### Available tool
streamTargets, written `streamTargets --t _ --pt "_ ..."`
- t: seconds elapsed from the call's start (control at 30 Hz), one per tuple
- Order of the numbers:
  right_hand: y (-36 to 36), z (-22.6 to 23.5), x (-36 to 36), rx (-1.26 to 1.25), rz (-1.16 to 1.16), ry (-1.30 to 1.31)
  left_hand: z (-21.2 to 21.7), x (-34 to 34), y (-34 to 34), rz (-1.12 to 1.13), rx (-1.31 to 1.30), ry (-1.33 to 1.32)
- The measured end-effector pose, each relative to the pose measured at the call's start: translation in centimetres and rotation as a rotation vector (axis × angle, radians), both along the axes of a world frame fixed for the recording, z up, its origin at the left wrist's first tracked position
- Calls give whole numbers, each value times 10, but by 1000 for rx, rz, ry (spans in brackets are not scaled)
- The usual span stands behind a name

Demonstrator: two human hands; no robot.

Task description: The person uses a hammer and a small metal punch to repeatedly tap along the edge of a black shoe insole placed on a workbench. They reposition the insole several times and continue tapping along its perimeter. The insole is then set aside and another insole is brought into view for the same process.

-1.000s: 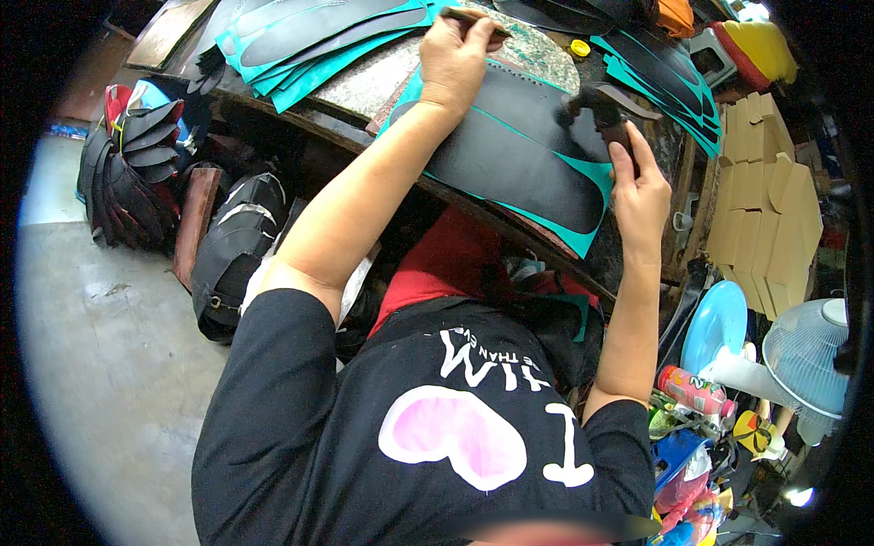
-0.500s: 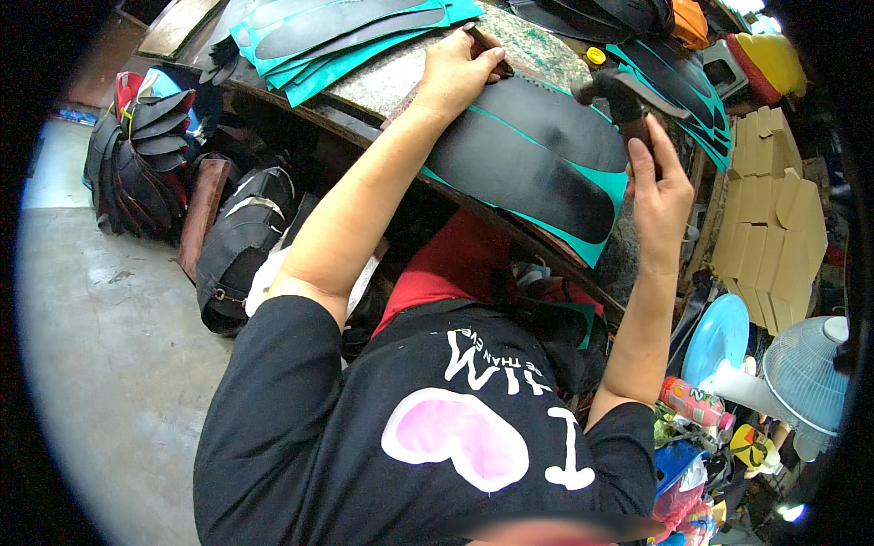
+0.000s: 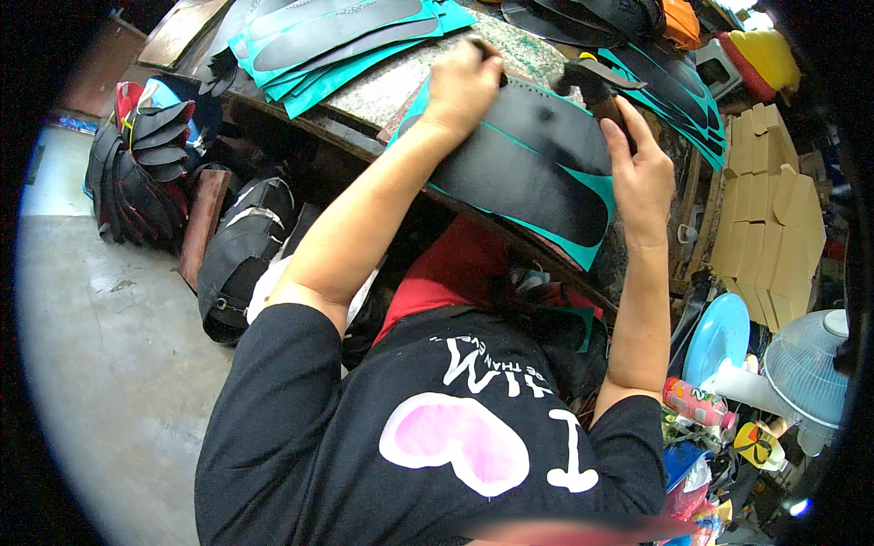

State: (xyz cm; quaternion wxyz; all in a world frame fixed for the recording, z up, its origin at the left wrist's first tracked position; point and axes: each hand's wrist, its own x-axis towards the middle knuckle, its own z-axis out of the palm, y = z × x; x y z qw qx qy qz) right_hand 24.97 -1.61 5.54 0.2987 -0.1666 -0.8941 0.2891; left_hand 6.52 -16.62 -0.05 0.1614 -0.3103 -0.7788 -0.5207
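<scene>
Clasped in your right hand [image 3: 645,187], the hammer [image 3: 598,86] has moved nearer your left hand [image 3: 462,91], pinching a dark rod [image 3: 500,75] by the sheet's [image 3: 528,173] far edge. On the bench [image 3: 341,135], the sheet looks light, bendable; hold its border.

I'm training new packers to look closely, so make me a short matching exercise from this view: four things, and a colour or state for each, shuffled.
Things
1. hammer
2. cartons
3. round disc beside the fan
4. sheet between the left hand and the right hand

Colours or states
A. light blue
B. black and teal
C. gripped at its handle
D. tan

Pairs: 1-C, 2-D, 3-A, 4-B
</scene>
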Motion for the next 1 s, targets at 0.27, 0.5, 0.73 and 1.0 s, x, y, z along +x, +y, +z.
streamTargets --t 0.27,0.5,0.73,1.0 --pt "0 56 30 -207 149 368 -7 -7 -1 -158 57 -245" --pt "-13 20 7 6 66 140 6 14 9 -153 -307 357" --pt "17 17 18 -257 25 105 -6 -4 5 -245 279 -509" --pt "-13 35 18 -104 231 471 5 17 14 -158 -213 333"
